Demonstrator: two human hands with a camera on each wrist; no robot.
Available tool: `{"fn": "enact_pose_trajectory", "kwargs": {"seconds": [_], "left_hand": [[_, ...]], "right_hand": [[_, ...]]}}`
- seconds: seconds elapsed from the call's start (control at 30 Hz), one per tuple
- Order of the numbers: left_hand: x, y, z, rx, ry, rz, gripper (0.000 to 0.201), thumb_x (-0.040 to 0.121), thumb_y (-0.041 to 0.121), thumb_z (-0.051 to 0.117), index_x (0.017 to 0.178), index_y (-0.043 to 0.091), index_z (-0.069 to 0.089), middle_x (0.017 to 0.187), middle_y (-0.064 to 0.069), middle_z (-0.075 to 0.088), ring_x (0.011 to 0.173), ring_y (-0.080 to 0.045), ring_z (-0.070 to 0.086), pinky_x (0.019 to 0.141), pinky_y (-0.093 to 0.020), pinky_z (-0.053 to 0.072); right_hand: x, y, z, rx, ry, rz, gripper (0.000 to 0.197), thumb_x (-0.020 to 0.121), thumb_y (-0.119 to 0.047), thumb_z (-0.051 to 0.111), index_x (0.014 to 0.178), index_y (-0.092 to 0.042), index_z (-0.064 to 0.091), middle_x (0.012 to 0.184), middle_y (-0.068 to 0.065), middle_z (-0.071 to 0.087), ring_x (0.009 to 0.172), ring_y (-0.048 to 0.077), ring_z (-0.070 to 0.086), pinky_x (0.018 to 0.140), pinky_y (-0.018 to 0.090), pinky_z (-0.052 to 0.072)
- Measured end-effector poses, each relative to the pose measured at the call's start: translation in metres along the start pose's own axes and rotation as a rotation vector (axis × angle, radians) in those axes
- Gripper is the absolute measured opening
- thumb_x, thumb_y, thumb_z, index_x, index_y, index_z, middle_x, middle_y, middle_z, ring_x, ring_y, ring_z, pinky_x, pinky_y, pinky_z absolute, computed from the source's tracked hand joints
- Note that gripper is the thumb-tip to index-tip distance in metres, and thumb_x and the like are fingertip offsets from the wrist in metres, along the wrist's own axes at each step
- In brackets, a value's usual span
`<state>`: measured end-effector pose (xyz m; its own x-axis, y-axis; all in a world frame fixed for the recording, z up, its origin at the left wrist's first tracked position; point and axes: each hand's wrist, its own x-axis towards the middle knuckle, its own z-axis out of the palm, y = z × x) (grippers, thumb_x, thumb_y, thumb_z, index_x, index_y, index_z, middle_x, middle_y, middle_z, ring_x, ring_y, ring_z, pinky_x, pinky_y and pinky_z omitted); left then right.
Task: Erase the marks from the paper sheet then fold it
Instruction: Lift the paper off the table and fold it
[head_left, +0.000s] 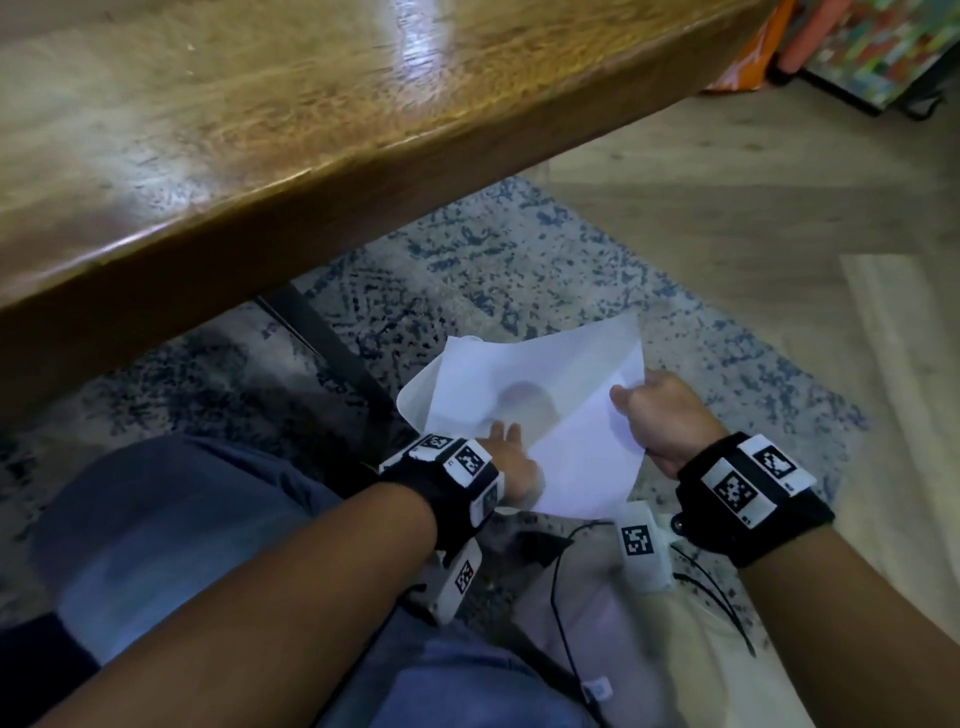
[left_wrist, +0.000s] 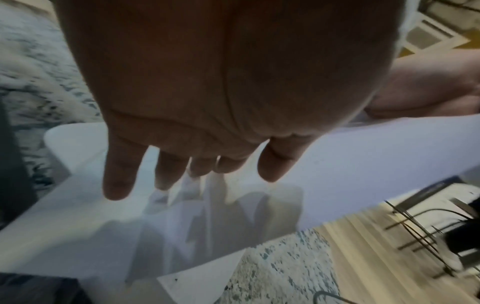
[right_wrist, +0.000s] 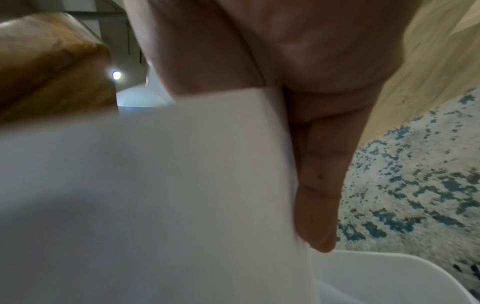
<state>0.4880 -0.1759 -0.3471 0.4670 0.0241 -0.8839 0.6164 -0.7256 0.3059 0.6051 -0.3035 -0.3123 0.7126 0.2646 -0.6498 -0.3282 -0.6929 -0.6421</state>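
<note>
Holding the paper sheet (head_left: 566, 415) low centre of frame, below the table (head_left: 260, 130) edge. My right hand (head_left: 662, 415) pinches its right edge; my left hand (head_left: 511, 457), fingers spread and straight, lies on its lower left. Long axis runs between my hands, so the fold should carry right to left.

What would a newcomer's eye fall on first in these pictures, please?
Probably the white paper sheet, held off the table, low above the speckled rug. The right hand pinches its right edge, while the left hand lies with straight fingers against its lower left part. The glossy wooden table fills the upper left.
</note>
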Motion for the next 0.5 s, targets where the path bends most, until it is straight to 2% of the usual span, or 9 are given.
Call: {"fn": "enact_pose_trajectory", "kwargs": {"seconds": [0.07,0.1,0.17,0.23,0.27,0.33,0.37,0.5], "left_hand": [[-0.001,-0.001,-0.003,-0.003,0.058,-0.028,0.064,0.107,0.032,0.026,0.159,0.013,-0.006,0.166,-0.008,-0.012,0.152,-0.033,0.005,0.121,-0.042,0.012],[-0.005,0.001,-0.003,-0.013,0.094,0.016,0.064,0.107,0.031,0.028,0.159,0.014,-0.006,0.166,-0.009,-0.012,0.152,-0.034,0.004,0.121,-0.044,0.013],[-0.017,0.013,0.001,-0.04,0.152,0.213,0.067,0.105,0.031,0.032,0.159,0.021,-0.008,0.166,-0.006,-0.017,0.153,-0.031,-0.004,0.121,-0.05,0.012],[-0.033,0.03,0.009,-0.047,0.199,0.423,0.071,0.103,0.031,0.034,0.158,0.028,-0.012,0.165,-0.002,-0.021,0.153,-0.024,-0.008,0.122,-0.049,0.013],[-0.037,0.036,0.014,-0.044,0.21,0.477,0.073,0.103,0.029,0.035,0.157,0.028,-0.013,0.165,-0.003,-0.022,0.153,-0.023,-0.009,0.121,-0.048,0.014],[-0.038,0.043,0.021,-0.045,0.209,0.487,0.076,0.102,0.025,0.038,0.157,0.025,-0.015,0.164,-0.004,-0.023,0.153,-0.024,-0.008,0.119,-0.048,0.017],[-0.037,0.043,0.022,-0.058,0.195,0.466,0.076,0.102,0.025,0.037,0.157,0.024,-0.015,0.164,-0.004,-0.023,0.153,-0.025,-0.007,0.119,-0.048,0.016],[-0.026,0.029,0.017,-0.128,0.161,0.316,0.072,0.103,0.027,0.034,0.158,0.02,-0.011,0.165,-0.006,-0.018,0.153,-0.029,-0.001,0.121,-0.048,0.014]], "right_hand": [[-0.002,-0.001,-0.004,-0.023,0.008,-0.03,0.023,0.093,-0.006,0.049,0.1,0.005,0.068,0.103,0.022,0.072,0.093,0.04,0.068,0.089,0.052,0.054],[-0.002,-0.001,-0.005,-0.033,0.014,-0.042,0.023,0.093,-0.006,0.049,0.099,0.005,0.068,0.103,0.022,0.071,0.094,0.041,0.068,0.088,0.052,0.053],[-0.005,0.0,-0.005,-0.042,0.029,-0.053,0.022,0.091,-0.006,0.05,0.095,0.004,0.069,0.099,0.022,0.072,0.092,0.04,0.069,0.085,0.052,0.054],[-0.006,0.0,-0.004,-0.042,0.03,-0.06,0.022,0.088,-0.004,0.05,0.09,0.003,0.071,0.094,0.022,0.074,0.088,0.039,0.071,0.083,0.056,0.056],[-0.008,0.0,-0.004,-0.051,0.028,-0.064,0.022,0.087,-0.003,0.049,0.087,0.003,0.071,0.091,0.021,0.074,0.085,0.039,0.071,0.08,0.056,0.058],[-0.012,-0.001,-0.006,-0.102,0.034,-0.089,0.024,0.088,-0.001,0.048,0.077,0.0,0.07,0.079,0.016,0.073,0.076,0.036,0.069,0.068,0.045,0.059],[-0.016,-0.002,-0.008,-0.125,0.044,-0.105,0.026,0.089,-0.001,0.048,0.072,-0.002,0.068,0.075,0.013,0.071,0.072,0.034,0.067,0.064,0.038,0.055],[-0.02,-0.003,-0.018,-0.176,0.085,-0.146,0.024,0.089,-0.006,0.05,0.068,-0.003,0.061,0.071,0.013,0.064,0.068,0.031,0.06,0.064,0.033,0.045]]}}
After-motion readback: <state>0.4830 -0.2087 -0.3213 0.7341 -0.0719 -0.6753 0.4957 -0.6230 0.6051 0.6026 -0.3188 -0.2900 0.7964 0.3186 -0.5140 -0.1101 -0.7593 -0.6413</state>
